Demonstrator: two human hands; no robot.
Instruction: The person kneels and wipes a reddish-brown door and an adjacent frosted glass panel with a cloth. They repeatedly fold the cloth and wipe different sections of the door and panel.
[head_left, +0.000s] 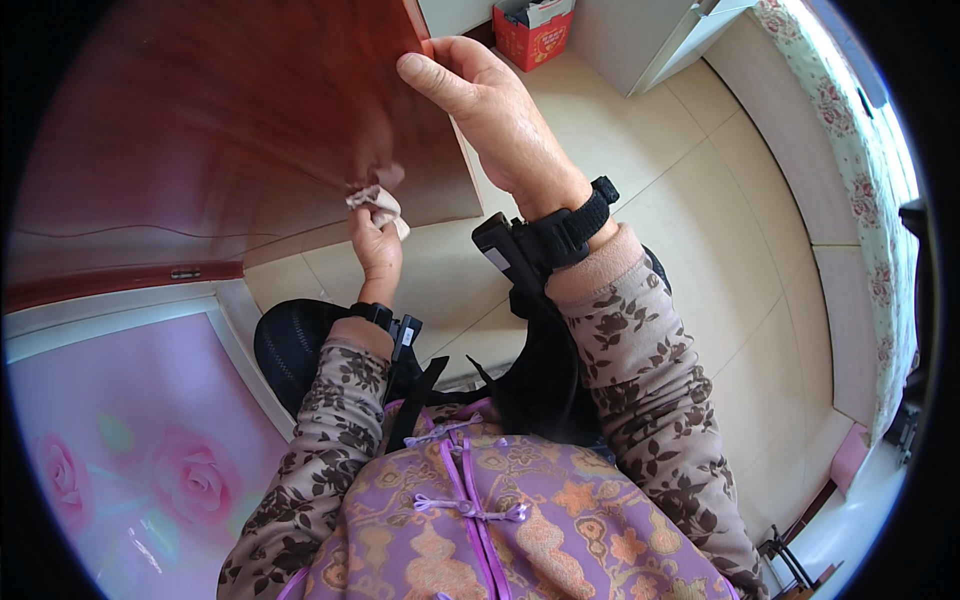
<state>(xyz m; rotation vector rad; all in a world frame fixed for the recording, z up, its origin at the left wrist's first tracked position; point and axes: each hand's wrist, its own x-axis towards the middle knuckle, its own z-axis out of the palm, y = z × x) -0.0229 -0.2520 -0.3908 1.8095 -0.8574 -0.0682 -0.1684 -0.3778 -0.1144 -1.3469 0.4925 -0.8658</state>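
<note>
A glossy red-brown wooden door (225, 112) stands at the upper left, its surface reflecting my hand. My left hand (376, 251) holds a crumpled pale cloth (386, 204) against the lower part of the door. At the door's free edge, my right hand (510, 120) grips with the thumb on the near face; the other fingers are partly hidden behind the edge. A black strapped device (551, 238) sits on my right wrist, and a similar device (405, 330) is on my left.
A metal hinge (185, 274) shows at the door's lower edge, above a rose-printed panel (172, 450). A red box (534, 41) with things in it stands beside a pale cabinet (622, 41). Floral fabric (855, 187) hangs along the right, over pale tiled floor (735, 217).
</note>
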